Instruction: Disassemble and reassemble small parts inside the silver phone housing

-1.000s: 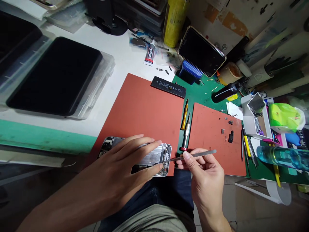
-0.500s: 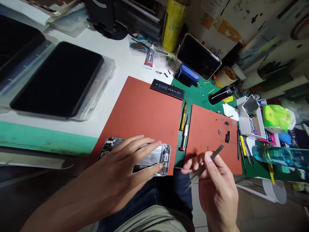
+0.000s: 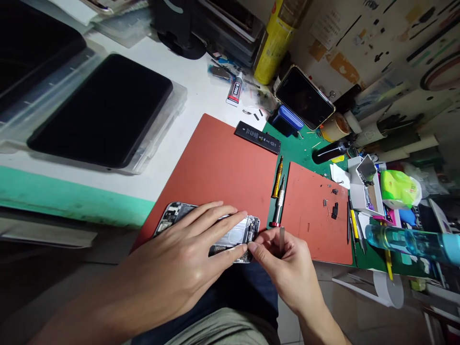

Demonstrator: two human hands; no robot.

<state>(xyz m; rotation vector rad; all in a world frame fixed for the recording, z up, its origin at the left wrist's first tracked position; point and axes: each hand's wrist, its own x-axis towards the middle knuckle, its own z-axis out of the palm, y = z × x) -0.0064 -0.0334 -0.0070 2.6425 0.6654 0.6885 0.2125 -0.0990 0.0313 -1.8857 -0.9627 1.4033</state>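
Observation:
An opened phone housing [image 3: 233, 235], with silver metal and small parts showing inside, lies at the near edge of the left red mat [image 3: 215, 167]. My left hand [image 3: 201, 237] spans it, fingertips at its far edge and thumb on its near right corner, and steadies it. My right hand [image 3: 283, 256] is closed at the housing's right end, thumb and index finger against the corner. A pair of tweezers [image 3: 282, 240] sits in that hand, its flat end pointing up between the fingers; its tips are hidden. Whether the fingers pinch a part there is too small to tell.
A black battery [image 3: 257, 137] lies on the mat's far edge. Two screwdrivers, gold [image 3: 278, 177] and silver [image 3: 280, 201], lie between the mats. The right red mat [image 3: 302, 215] bears small dark parts. Farther right are a blue bottle [image 3: 406, 242] and a white box [image 3: 359, 189].
My right hand has moved left to the housing's right end, and the tweezers have swung from pointing down-left to tucked upright in it. The left hand stays on the housing. The camera view has shifted slightly.

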